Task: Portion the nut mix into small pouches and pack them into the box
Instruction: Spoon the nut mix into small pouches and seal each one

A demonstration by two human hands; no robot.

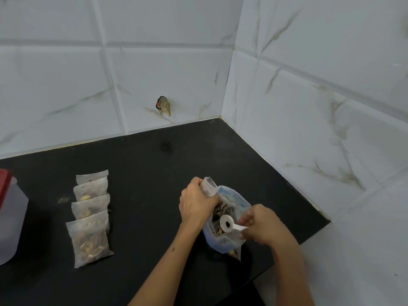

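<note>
Four filled translucent pouches (pixel 89 217) lie overlapping in a row near the black tabletop's (pixel 150 164) left edge. By the right edge, the left hand (pixel 196 204) grips an empty pouch (pixel 208 186); right-hand (pixel 262 224) fingers pinch a white round scoop (pixel 227 224) over the open plastic nut-mix bag (pixel 227 219).
</note>
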